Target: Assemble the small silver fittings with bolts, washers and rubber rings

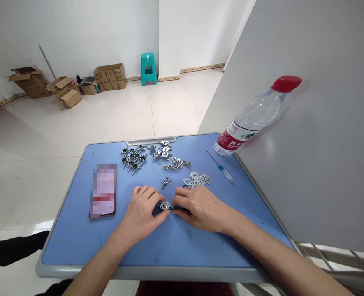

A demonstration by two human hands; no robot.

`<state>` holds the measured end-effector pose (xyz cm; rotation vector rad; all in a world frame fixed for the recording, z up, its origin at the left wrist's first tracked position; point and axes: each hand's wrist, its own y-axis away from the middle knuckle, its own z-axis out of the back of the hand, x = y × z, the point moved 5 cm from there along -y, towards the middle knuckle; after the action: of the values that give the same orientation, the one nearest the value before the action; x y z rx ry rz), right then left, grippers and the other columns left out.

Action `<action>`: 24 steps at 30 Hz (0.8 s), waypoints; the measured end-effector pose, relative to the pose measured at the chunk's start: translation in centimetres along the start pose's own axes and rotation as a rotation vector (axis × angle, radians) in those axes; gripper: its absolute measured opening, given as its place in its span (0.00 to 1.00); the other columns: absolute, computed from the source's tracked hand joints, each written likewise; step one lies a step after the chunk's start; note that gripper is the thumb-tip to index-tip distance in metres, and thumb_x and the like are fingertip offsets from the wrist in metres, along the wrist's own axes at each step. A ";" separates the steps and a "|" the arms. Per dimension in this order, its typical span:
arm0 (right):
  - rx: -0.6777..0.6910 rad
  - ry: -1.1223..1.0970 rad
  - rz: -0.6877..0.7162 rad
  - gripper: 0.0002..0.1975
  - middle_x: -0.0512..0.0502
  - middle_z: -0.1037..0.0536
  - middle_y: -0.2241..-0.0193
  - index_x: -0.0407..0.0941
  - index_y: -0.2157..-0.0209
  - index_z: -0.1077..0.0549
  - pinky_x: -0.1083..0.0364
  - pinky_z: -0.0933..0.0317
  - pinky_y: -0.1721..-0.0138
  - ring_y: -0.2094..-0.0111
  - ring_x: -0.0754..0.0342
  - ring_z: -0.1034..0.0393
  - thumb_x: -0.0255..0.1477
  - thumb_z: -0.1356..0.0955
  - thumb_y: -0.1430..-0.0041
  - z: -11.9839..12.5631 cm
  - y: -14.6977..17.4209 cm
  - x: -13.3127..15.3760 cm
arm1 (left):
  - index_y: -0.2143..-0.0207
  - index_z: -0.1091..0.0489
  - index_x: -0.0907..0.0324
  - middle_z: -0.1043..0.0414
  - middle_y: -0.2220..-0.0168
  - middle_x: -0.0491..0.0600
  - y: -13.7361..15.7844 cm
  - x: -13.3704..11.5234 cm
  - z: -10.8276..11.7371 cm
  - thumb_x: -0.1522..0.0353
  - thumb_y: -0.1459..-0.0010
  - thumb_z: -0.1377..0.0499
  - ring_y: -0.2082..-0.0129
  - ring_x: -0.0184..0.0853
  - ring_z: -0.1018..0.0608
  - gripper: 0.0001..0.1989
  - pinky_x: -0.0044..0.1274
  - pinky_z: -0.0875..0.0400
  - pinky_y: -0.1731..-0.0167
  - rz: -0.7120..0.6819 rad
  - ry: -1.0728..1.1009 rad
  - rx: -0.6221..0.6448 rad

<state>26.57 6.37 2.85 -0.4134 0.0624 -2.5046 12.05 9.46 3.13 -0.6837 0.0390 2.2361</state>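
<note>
Near the front middle of the table, a small metal flanged part (pixel 165 204) with an upright pin lies between my two hands. My left hand (pixel 141 209) pinches it from the left with thumb and fingertips. My right hand (pixel 198 207) is closed just to the right of the part; a thin dark bluish piece shows at its fingertips, but its kind is hidden. Beyond the hands is a small cluster of screws (pixel 166 181). Flat metal gasket-like plates (pixel 197 179) lie behind my right hand, partly covered by it.
On the blue table (pixel 77 242) are black-centred metal parts (pixel 132 157), assembled flanged parts (pixel 163 152), loose pins (pixel 176 163), a screwdriver (pixel 220 166) and a phone (pixel 104 191). A water bottle (pixel 246 121) stands at the back right by a grey panel (pixel 308 164).
</note>
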 end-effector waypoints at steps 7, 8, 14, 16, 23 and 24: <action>0.002 0.033 -0.002 0.06 0.50 0.30 0.75 0.43 0.72 0.29 0.55 0.63 0.78 0.81 0.60 0.48 0.25 0.34 0.39 -0.2 -0.1 0.3 | 0.66 0.33 0.57 0.26 0.66 0.46 0.0 -0.2 -0.1 0.70 0.43 0.39 0.64 0.37 0.28 0.04 0.31 0.40 0.62 -0.034 -0.037 -0.013; 0.004 0.035 -0.004 0.07 0.50 0.30 0.75 0.43 0.71 0.29 0.55 0.63 0.78 0.81 0.60 0.48 0.25 0.35 0.39 -0.2 -0.1 0.3 | 0.66 0.33 0.57 0.26 0.66 0.46 0.0 -0.2 -0.1 0.70 0.42 0.39 0.64 0.37 0.28 0.04 0.31 0.40 0.62 -0.040 -0.041 -0.016; 0.012 0.014 -0.016 0.07 0.51 0.30 0.76 0.43 0.72 0.30 0.55 0.61 0.78 0.80 0.60 0.46 0.25 0.34 0.39 -0.2 -0.1 0.4 | 0.66 0.33 0.59 0.27 0.67 0.46 0.1 -0.3 -0.3 0.71 0.41 0.40 0.66 0.36 0.29 0.02 0.30 0.38 0.65 -0.069 -0.071 -0.035; 0.021 0.004 -0.026 0.06 0.51 0.30 0.76 0.43 0.72 0.30 0.55 0.61 0.77 0.80 0.60 0.45 0.24 0.34 0.39 -0.3 -0.1 0.3 | 0.66 0.32 0.59 0.27 0.67 0.47 0.2 -0.3 -0.3 0.71 0.40 0.42 0.66 0.36 0.29 0.01 0.30 0.38 0.65 -0.075 -0.075 -0.047; 0.074 -0.026 -0.055 0.08 0.52 0.31 0.77 0.42 0.72 0.31 0.56 0.64 0.77 0.80 0.60 0.48 0.25 0.35 0.38 -0.5 0.1 0.4 | 0.66 0.32 0.59 0.28 0.68 0.47 0.3 -0.8 -0.3 0.73 0.40 0.42 0.66 0.37 0.29 0.01 0.29 0.37 0.67 -0.125 -0.107 -0.087; 0.081 -0.032 -0.054 0.08 0.52 0.31 0.77 0.42 0.72 0.31 0.56 0.64 0.78 0.80 0.60 0.48 0.24 0.35 0.38 -0.5 0.1 0.4 | 0.66 0.32 0.59 0.28 0.68 0.47 0.2 -0.9 -0.3 0.73 0.40 0.43 0.66 0.37 0.29 0.02 0.29 0.37 0.67 -0.134 -0.115 -0.087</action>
<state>26.21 6.03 2.48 -0.4264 -0.0630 -2.5425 12.52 8.60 3.26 -0.5847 -0.1575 2.1538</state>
